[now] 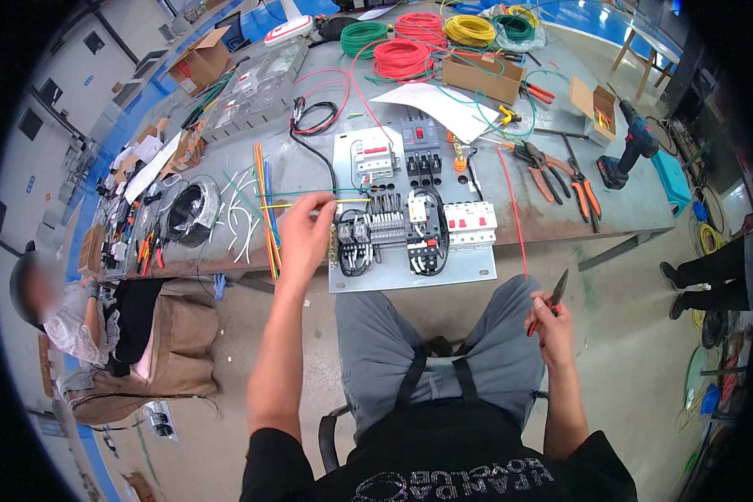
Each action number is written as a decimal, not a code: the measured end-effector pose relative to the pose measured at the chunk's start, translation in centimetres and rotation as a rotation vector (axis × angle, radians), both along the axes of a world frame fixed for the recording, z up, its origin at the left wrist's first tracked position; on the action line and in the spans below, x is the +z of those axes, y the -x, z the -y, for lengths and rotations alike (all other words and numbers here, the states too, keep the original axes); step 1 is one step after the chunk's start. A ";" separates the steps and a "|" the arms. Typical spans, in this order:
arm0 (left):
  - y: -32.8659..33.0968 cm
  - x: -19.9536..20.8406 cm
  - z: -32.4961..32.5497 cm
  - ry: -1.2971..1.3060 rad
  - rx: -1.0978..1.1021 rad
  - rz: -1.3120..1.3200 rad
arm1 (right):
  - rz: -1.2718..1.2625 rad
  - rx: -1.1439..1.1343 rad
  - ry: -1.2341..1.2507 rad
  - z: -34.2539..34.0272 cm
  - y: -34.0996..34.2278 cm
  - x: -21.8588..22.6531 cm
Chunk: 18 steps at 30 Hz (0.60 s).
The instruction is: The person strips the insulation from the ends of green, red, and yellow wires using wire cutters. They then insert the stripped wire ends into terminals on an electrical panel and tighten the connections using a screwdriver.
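Pliers (559,289), pointing seemingly forward, yellow wire (351,201) crosswise

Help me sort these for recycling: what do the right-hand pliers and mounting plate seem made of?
Pliers: probably steel, with a dark, slim nose; uniformly red handles look plastic. Mounting plate: likely sheet metal, painted or bare: flat, smooth, pale grey.
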<state>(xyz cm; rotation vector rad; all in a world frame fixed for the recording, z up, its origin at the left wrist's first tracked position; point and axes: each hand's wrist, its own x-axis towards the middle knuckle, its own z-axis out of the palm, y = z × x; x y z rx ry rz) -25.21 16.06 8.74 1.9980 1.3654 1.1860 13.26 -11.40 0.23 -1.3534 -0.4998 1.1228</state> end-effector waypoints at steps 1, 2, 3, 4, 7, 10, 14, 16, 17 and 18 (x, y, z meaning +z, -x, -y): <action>0.3 -1.1 -2.2 -0.082 -0.020 -0.100 | -0.003 0.022 0.004 -0.1 0.6 0.2; 0.4 -2.2 -4.0 -0.161 -0.044 -0.195 | 0.005 0.046 0.009 0.0 1.2 0.5; 0.2 -2.9 -5.3 -0.181 -0.074 -0.267 | 0.013 0.065 0.017 0.5 1.7 0.9; -0.4 -3.3 -6.4 -0.205 -0.108 -0.340 | 0.020 0.077 0.023 1.2 2.0 1.2; -1.8 -4.2 -8.6 -0.182 -0.192 -0.475 | 0.081 0.147 0.072 4.0 2.5 1.1; -2.1 -4.9 -10.3 -0.113 -0.231 -0.604 | 0.055 0.214 0.117 6.3 3.7 0.3; -1.3 -4.4 -10.5 -0.086 -0.298 -0.672 | -0.042 0.372 0.182 7.2 4.9 -2.4; -1.7 -2.7 -10.4 -0.198 -0.290 -0.623 | -0.111 0.431 0.114 7.4 6.0 -3.9; -2.2 -1.7 -10.3 -0.240 -0.268 -0.602 | -0.137 0.429 0.139 7.6 6.2 -4.3; -1.8 -0.8 -10.1 -0.276 -0.236 -0.586 | -0.168 0.438 0.165 7.6 6.5 -4.4</action>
